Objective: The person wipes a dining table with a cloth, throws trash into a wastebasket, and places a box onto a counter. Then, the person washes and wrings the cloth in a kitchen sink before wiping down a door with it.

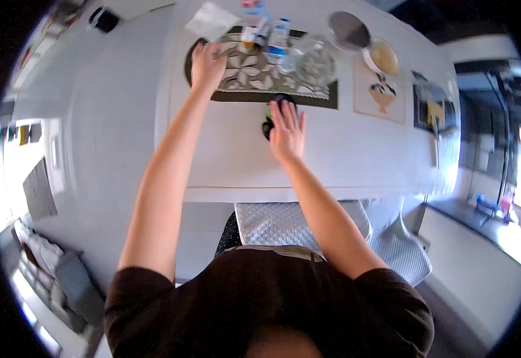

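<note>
Two bare arms reach forward over the white table [230, 158] from the short dark sleeves of a top, both running nearly straight from elbow to wrist. The left hand [208, 70] goes the farther out, back upward, its wrist over the near left part of a patterned mat [254, 97] and its fingers pointing away and slightly bent, the thumb set apart; whether it grips anything cannot be told. The right hand [288, 132] lies nearer the body, palm down, fingers long and a little spread, over a black-and-green object [283, 98] whose dark parts show past the fingertips and along the hand's left side; the hand covers it rather than closing round it. This object sits on the table at the mat's near edge. Beyond the left hand lies a crumpled white sheet [212, 21]. On the mat, between the hands and farther off, a blue-and-white container [279, 39] lies among smaller items, with a clear plastic wrapping [314, 62] just to its right. Farther right come a round dark dish [349, 31], a pale bowl [369, 63] and a placemat [362, 107]. Below the table's near edge shows a textured chair seat [278, 221].
</note>
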Action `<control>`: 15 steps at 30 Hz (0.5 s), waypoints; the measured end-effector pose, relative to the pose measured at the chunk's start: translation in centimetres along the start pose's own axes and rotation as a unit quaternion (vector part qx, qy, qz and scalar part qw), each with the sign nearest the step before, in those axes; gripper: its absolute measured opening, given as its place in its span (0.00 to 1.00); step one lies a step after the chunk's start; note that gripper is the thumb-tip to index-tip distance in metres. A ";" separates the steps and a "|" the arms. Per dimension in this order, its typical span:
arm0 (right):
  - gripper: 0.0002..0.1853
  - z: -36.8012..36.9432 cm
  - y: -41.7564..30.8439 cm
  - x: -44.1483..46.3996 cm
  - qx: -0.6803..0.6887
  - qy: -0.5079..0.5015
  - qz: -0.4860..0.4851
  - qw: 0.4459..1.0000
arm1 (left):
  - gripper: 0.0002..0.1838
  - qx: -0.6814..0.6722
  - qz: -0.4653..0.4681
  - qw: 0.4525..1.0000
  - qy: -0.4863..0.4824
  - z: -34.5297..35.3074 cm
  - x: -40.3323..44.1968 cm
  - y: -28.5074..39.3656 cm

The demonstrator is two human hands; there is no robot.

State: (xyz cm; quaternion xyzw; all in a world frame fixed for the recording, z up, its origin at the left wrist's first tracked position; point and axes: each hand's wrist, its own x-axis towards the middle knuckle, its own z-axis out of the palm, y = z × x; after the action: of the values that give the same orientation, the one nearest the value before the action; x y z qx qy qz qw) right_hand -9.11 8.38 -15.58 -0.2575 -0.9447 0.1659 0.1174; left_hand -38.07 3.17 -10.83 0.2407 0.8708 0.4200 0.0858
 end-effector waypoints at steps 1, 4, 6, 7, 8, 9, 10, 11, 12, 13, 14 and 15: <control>0.32 -0.3 -0.1 -0.1 0.000 -0.002 0.003 1.000 | 0.18 0.076 0.091 0.992 0.035 1.7 -2.0 -2.3; 0.29 1.3 1.0 -0.3 0.003 0.059 -0.028 0.998 | 0.17 -0.108 0.042 0.988 -0.105 5.0 -12.3 -2.4; 0.27 1.4 1.2 -0.3 0.019 0.075 -0.034 0.996 | 0.19 -0.097 0.081 0.986 -0.109 6.1 -19.9 0.0; 0.27 0.9 1.2 -0.6 0.031 0.059 -0.031 0.997 | 0.19 -0.084 0.057 0.983 -0.151 5.8 -22.8 1.9; 0.28 0.9 1.1 -0.7 0.052 0.063 -0.036 0.996 | 0.19 -0.082 0.063 0.982 -0.156 5.9 -24.5 3.0; 0.31 0.8 1.2 -0.7 0.041 0.055 -0.042 0.997 | 0.19 -0.071 0.081 0.984 -0.142 6.1 -25.9 4.0; 0.31 0.6 1.4 -0.9 0.034 0.036 -0.042 0.998 | 0.19 -0.060 0.098 0.985 -0.126 6.5 -27.0 4.9; 0.30 0.4 1.8 -0.7 0.028 0.018 -0.048 0.998 | 0.19 -0.057 0.102 0.985 -0.125 6.6 -27.3 5.7; 0.28 0.2 2.6 -0.3 -0.014 0.042 -0.085 0.995 | 0.19 -0.067 0.069 0.988 -0.116 6.7 -27.3 6.2; 0.28 -0.2 3.9 -0.3 -0.009 0.043 -0.086 0.995 | 0.18 -0.076 0.032 0.990 -0.111 6.7 -27.6 6.7; 0.27 -0.5 5.0 0.2 -0.029 0.035 -0.091 0.995 | 0.18 -0.046 0.038 0.994 -0.096 6.8 -27.4 6.3; 0.25 -0.9 6.2 0.5 -0.048 0.025 -0.095 0.994 | 0.18 -0.034 0.040 0.994 -0.096 7.0 -27.4 7.4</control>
State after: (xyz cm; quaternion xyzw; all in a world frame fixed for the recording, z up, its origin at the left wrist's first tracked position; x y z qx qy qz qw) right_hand -6.46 13.92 -16.99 -0.1765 -0.9684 0.1019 0.1440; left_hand -9.26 -1.55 -10.96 0.3117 0.8332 0.4275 0.1608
